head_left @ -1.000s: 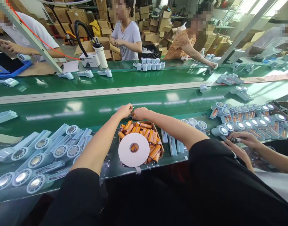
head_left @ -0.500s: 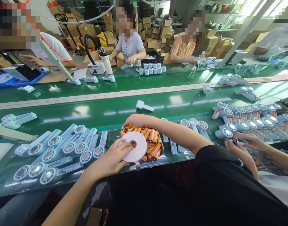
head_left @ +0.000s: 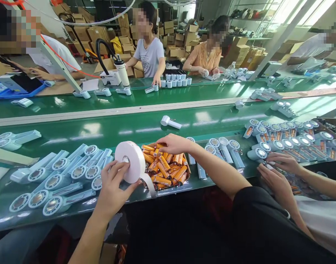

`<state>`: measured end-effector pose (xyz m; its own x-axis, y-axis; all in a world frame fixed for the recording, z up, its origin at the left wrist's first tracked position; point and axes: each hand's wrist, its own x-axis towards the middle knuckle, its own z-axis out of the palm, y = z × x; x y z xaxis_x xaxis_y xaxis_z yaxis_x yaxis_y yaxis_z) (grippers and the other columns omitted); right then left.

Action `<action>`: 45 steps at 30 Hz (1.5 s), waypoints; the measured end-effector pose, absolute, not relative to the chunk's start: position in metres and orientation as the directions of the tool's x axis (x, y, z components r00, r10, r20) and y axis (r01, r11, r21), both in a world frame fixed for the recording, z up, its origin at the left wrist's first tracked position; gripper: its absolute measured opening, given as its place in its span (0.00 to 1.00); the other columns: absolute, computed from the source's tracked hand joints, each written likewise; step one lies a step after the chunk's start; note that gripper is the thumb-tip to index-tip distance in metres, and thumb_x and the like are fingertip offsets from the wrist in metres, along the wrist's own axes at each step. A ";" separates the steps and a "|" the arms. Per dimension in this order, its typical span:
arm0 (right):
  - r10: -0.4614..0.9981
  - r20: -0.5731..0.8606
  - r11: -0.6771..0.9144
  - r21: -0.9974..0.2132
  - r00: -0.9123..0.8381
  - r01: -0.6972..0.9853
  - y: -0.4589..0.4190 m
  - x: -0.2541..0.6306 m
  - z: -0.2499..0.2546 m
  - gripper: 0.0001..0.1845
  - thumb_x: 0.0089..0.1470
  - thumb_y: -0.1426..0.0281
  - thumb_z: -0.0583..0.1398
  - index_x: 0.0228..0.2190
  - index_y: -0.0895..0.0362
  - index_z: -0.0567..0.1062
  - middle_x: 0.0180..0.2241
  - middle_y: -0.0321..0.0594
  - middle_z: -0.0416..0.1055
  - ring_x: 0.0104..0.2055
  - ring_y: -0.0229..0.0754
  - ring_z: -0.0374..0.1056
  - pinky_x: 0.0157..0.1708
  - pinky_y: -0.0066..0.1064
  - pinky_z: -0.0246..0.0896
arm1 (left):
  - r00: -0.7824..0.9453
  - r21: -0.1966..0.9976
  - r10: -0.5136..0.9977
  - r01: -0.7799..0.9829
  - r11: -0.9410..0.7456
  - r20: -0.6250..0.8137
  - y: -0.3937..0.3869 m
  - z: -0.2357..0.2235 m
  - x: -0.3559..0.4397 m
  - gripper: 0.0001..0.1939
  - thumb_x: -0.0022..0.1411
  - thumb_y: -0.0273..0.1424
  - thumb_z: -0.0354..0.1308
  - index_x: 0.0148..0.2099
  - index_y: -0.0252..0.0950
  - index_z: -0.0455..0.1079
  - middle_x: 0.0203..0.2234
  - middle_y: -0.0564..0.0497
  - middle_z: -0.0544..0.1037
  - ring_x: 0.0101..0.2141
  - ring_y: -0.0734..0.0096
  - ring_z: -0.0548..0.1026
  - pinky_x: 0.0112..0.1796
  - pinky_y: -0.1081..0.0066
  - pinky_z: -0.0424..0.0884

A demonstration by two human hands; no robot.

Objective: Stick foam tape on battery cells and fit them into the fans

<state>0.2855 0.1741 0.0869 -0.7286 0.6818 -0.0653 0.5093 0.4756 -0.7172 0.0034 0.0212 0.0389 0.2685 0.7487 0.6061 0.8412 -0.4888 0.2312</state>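
White roll (head_left: 135,161) lifted off orange batteries (head_left: 168,169).

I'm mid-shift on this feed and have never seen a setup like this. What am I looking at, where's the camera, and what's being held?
There's no machine arm here: these are a person's two bare hands, seen by one camera worn on their head, looking forward and down. The left hand holds a white roll, with a loose strip hanging from it. The right hand is over the far side of a box full of orange cylinders; whether it grips one is hidden. Pale blue parts with round heads lie on both sides, and a single part lies on the green surface ahead. The hand at far right belongs to a co-worker.
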 end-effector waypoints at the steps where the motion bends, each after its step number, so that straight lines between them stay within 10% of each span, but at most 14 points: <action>1: 0.707 -0.044 0.419 -0.778 -0.706 0.467 0.172 0.287 0.088 0.13 0.61 0.62 0.65 0.39 0.60 0.84 0.31 0.38 0.80 0.34 0.40 0.72 0.36 0.30 0.64 | 0.268 0.216 0.747 0.850 -0.481 0.608 0.022 0.038 0.004 0.29 0.66 0.35 0.68 0.67 0.46 0.68 0.51 0.43 0.79 0.60 0.42 0.70 0.60 0.44 0.73; 6: 0.761 -0.024 0.004 -0.999 -0.648 0.041 0.147 0.294 0.088 0.29 0.49 0.55 0.74 0.49 0.58 0.83 0.41 0.41 0.85 0.40 0.44 0.79 0.43 0.35 0.75 | 0.355 0.085 0.707 0.859 -0.505 0.612 0.019 0.042 0.010 0.27 0.66 0.28 0.66 0.65 0.43 0.70 0.50 0.42 0.81 0.60 0.40 0.69 0.59 0.42 0.72; 14: 0.844 -0.010 0.070 -0.989 -0.537 0.128 0.114 0.287 0.104 0.22 0.49 0.61 0.76 0.46 0.55 0.87 0.41 0.36 0.87 0.50 0.54 0.81 0.47 0.36 0.78 | 0.401 -0.054 0.672 0.879 -0.474 0.623 0.017 0.065 0.025 0.22 0.69 0.25 0.63 0.63 0.40 0.73 0.46 0.44 0.83 0.52 0.45 0.69 0.51 0.52 0.72; 25: 0.935 -0.067 -0.156 -0.959 -0.347 -0.236 0.129 0.278 0.079 0.31 0.33 0.63 0.82 0.41 0.57 0.85 0.37 0.41 0.86 0.41 0.49 0.83 0.44 0.40 0.83 | 0.330 -0.108 0.741 0.937 -0.333 0.585 0.020 0.071 0.051 0.23 0.69 0.29 0.63 0.64 0.42 0.76 0.45 0.45 0.84 0.44 0.48 0.67 0.44 0.52 0.65; 34: 0.993 -0.032 0.046 -0.782 0.114 -0.622 0.108 0.242 0.046 0.29 0.38 0.55 0.81 0.40 0.53 0.82 0.40 0.39 0.86 0.37 0.44 0.82 0.39 0.36 0.82 | 0.158 -0.023 0.711 0.981 -0.195 0.686 0.027 0.052 0.076 0.22 0.68 0.39 0.67 0.61 0.35 0.79 0.40 0.39 0.78 0.43 0.49 0.67 0.43 0.54 0.62; 41: 0.881 0.175 0.380 -0.815 0.440 -0.437 0.175 0.334 0.086 0.20 0.49 0.54 0.75 0.37 0.52 0.79 0.38 0.36 0.81 0.41 0.38 0.79 0.39 0.29 0.79 | 0.442 0.084 0.842 0.869 -0.487 0.309 0.034 0.046 0.067 0.30 0.62 0.43 0.73 0.64 0.43 0.77 0.48 0.42 0.81 0.46 0.50 0.70 0.44 0.57 0.66; 45: 0.949 0.114 0.261 -0.807 0.294 -0.529 0.154 0.325 0.081 0.24 0.48 0.53 0.76 0.39 0.52 0.77 0.38 0.35 0.80 0.38 0.36 0.79 0.38 0.27 0.79 | 0.477 0.161 0.836 0.834 -0.528 0.272 0.061 0.062 0.073 0.32 0.59 0.51 0.74 0.62 0.48 0.78 0.55 0.45 0.82 0.54 0.45 0.70 0.48 0.55 0.66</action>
<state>0.3247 0.1536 0.0810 0.2941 0.9489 0.1140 -0.5292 0.2610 -0.8074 0.0729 0.0614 0.0616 0.4765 0.8360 0.2720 0.8340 -0.5277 0.1610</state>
